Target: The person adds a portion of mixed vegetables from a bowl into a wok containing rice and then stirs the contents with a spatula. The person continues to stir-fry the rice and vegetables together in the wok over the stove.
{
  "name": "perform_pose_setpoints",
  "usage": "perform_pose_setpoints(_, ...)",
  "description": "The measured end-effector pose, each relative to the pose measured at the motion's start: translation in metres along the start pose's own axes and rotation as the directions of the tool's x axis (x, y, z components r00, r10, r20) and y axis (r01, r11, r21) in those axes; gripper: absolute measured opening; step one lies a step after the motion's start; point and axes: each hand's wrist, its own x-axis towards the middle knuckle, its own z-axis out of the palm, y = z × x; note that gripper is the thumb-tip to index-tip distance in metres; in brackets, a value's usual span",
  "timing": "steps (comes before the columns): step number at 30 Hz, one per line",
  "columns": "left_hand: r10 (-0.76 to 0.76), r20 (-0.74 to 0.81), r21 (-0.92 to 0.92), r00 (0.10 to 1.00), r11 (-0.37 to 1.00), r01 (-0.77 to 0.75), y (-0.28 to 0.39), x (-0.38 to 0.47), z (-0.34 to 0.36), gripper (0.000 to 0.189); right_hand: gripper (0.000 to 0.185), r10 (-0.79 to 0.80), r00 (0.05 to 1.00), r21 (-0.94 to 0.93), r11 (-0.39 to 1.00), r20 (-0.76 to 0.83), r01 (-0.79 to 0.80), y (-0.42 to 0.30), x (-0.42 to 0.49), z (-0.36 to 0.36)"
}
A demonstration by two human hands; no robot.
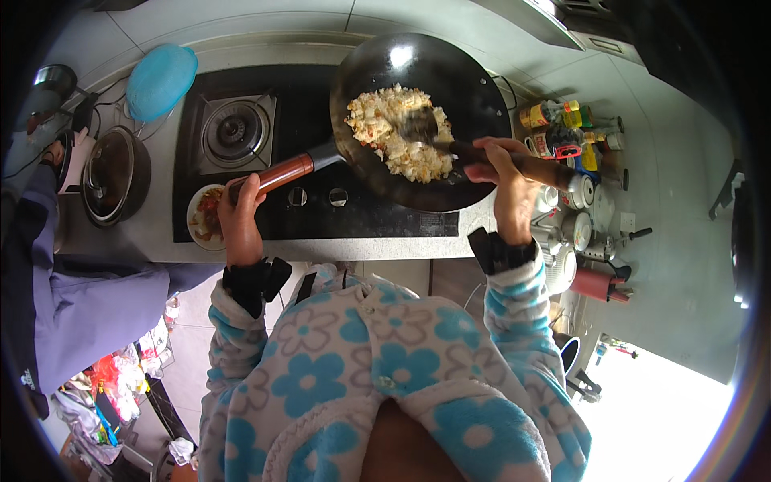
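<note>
My left hand (242, 220) is closed around the reddish-brown wooden handle (280, 173) of a large dark wok (476, 90), which sits over the right side of the black hob. Fried rice (385, 120) with small reddish and yellow bits lies in the wok. My right hand (509, 181) grips the wooden handle of a spatula (545, 170); its motion-blurred blade (418, 123) is in the rice. Beside my left hand, partly hidden by it, a white plate (194, 208) holds chopped red and brown food on the hob's front left corner.
An uncovered gas burner (234, 128) lies left of the wok. Farther left are a blue plastic basket (161, 81) and a lidded pot (114, 175). A co-worker's purple-grey sleeve (90, 319) shows at far left. Bottles (542, 114) and lidded containers (579, 191) line the right side.
</note>
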Motion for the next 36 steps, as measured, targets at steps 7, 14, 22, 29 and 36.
perform_pose_setpoints(7, 0.012, 0.003, 0.026, 1.000, 1.000, -0.012, 0.003, 0.000, 0.000, 0.040, 0.024, 0.031, 0.994, -0.148, 0.989, 0.104, -0.015, -0.019, 0.025, -0.011)
perform_pose_setpoints(14, -0.002, 0.087, 0.055, 0.996, 0.998, -0.002, 0.002, 0.004, -0.007, 0.031, 0.023, 0.386, 0.912, 0.089, 0.912, 0.141, -0.400, -0.041, 0.027, -0.082)
perform_pose_setpoints(22, -0.028, 0.098, 0.053, 0.995, 0.998, 0.023, 0.004, 0.005, -0.007, 0.034, 0.023, 0.270, 0.960, 0.579, 0.771, 0.077, -0.264, 0.037, 0.018, 0.022)
perform_pose_setpoints(29, -0.030, 0.108, 0.057, 0.994, 0.998, 0.024, 0.000, 0.007, -0.011, 0.035, 0.021, 0.246, 0.946, 0.558, 0.825, -0.209, -0.091, 0.008, 0.020, -0.003)
perform_pose_setpoints(36, -0.018, 0.115, 0.072, 0.993, 0.997, 0.010, -0.003, 0.008, -0.012, 0.034, 0.024, 0.185, 0.983, 0.103, 0.977, 0.004, -0.184, -0.018, 0.012, -0.009)
